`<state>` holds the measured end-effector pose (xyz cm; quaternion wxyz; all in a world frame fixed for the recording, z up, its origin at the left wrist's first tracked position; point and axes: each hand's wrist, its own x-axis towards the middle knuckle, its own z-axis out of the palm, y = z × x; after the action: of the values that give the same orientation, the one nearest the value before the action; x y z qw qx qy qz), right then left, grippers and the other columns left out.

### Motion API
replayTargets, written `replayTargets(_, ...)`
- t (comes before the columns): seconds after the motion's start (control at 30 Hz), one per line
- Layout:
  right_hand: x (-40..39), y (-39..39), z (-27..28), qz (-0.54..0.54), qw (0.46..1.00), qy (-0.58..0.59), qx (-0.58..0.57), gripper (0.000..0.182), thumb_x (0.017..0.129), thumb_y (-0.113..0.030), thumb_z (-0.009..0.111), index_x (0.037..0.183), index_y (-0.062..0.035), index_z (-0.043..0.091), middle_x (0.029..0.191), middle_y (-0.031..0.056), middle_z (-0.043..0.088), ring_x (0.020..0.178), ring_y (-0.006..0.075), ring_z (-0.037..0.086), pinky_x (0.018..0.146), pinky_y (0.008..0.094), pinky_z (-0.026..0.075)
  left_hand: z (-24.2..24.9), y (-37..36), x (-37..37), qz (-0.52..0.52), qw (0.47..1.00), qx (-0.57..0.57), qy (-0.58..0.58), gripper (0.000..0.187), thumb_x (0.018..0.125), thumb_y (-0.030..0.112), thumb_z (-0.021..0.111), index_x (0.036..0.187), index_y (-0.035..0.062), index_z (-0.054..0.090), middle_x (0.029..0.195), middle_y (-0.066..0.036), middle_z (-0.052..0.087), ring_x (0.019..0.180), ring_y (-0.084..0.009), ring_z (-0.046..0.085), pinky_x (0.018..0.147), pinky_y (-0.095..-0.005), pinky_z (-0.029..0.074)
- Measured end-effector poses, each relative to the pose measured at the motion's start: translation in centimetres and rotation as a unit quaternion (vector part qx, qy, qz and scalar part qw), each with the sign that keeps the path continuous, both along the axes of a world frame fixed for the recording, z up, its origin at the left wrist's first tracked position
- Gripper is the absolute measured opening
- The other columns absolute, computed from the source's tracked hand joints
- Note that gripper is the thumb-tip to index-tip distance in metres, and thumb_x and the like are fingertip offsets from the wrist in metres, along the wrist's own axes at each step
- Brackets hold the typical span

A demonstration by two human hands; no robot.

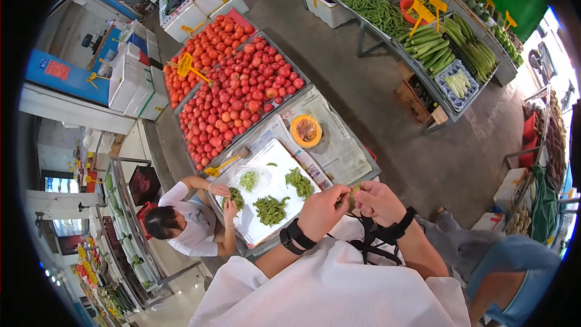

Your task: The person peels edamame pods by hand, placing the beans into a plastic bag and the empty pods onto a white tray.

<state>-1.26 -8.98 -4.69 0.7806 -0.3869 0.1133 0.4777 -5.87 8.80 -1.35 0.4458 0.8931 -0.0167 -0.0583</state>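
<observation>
My left hand [324, 211] and my right hand [381, 204] are raised close together in front of my chest, fingers pinched. Between their fingertips shows a small green pod [355, 192], mostly hidden by the fingers. Just beyond my left hand lies a white board [284, 154] bearing heaps of green pods. One pod heap [270, 210] lies near the middle, and another pod heap [299, 181] is closer to my hands. A clear plastic bag [261, 177] holds pale green shelled beans [248, 180]. A single pod [272, 164] lies apart on the board.
At left, another person [187, 221] handles pods over the board. A cut pumpkin [305, 131] sits on newspaper [336, 151]. Behind are trays of red tomatoes [236, 94]. A vegetable stall [387, 15] stands at upper right. Someone's denim-clad leg [514, 269] is at lower right.
</observation>
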Motion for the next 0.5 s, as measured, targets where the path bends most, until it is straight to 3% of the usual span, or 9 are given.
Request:
replayTargets(0.1,1.1,-0.6,-1.0,-0.010,0.998,-0.063,-0.018,0.014,0.091,-0.016,0.061,0.092,-0.0025,0.057,0.073,0.0024,0.057,0.047,0.0015,0.038,0.041,0.0165,0.026,0.3,-1.1,1.2,0.021,0.997,-0.049,0.052,0.012,0.088,0.011,0.059,0.097,0.0037,0.062,0.074,-0.008,0.066,0.061,-0.0194,0.064,0.057,-0.0282,0.049)
replayTargets(0.2,3.0,-2.3,-0.8,0.006,0.996,-0.089,0.000,0.010,0.091,-0.012,0.059,0.092,-0.0020,0.058,0.073,0.0029,0.060,0.047,0.0017,0.038,0.041,0.0168,0.026,0.3,-3.0,2.5,0.075,0.970,-0.203,0.108,0.013,0.091,0.009,0.055,0.098,-0.0011,0.060,0.075,-0.006,0.065,0.066,-0.0113,0.062,0.061,-0.0241,0.049)
replayTargets(0.33,6.1,-5.2,-1.1,0.042,0.994,-0.102,-0.004,0.013,0.092,-0.011,0.056,0.099,-0.0005,0.059,0.073,0.0007,0.058,0.050,0.0024,0.039,0.043,0.0180,0.027,-0.2,-5.4,4.7,0.080,0.976,-0.177,0.099,0.014,0.092,0.008,0.053,0.097,-0.0038,0.058,0.075,-0.006,0.064,0.070,-0.0085,0.061,0.063,-0.0228,0.049)
replayTargets(0.5,8.3,-8.4,-1.0,0.003,0.994,-0.102,0.035,0.015,0.094,-0.009,0.049,0.101,0.0001,0.059,0.078,0.0034,0.061,0.050,0.0025,0.040,0.043,0.0178,0.027,0.8,-8.4,7.8,0.091,0.985,-0.115,0.087,0.014,0.092,0.011,0.055,0.097,-0.0013,0.059,0.075,-0.010,0.066,0.069,-0.0152,0.066,0.063,-0.0261,0.049)
